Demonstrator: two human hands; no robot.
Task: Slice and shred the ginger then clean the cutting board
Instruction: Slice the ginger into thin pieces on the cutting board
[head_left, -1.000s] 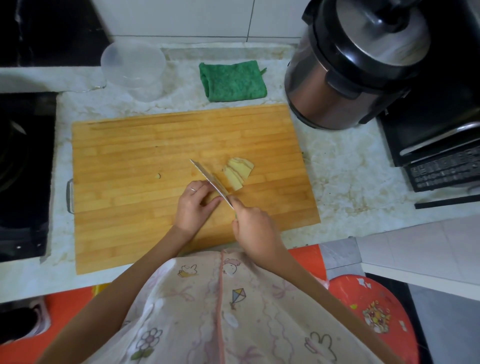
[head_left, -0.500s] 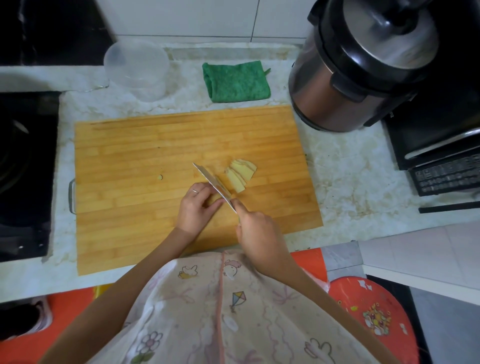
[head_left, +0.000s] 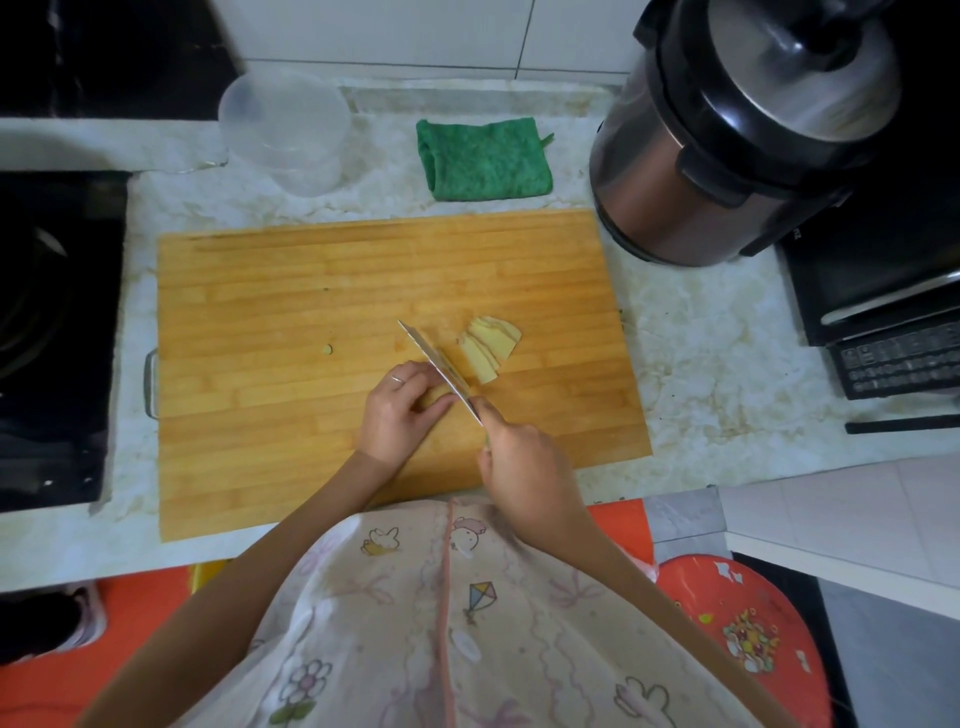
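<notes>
My right hand (head_left: 524, 467) grips the knife (head_left: 435, 364). My left hand (head_left: 397, 413) pinches the ginger (head_left: 434, 401); slices (head_left: 491, 351) lie beside the blade.

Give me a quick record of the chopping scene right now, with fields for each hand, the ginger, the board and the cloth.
right hand: grips knife, blade angled across the board
left hand: holds ginger piece against the blade
ginger slices: fanned pile right of the blade
cutting board: one small scrap left of knife
green cloth: folded, behind board
</notes>
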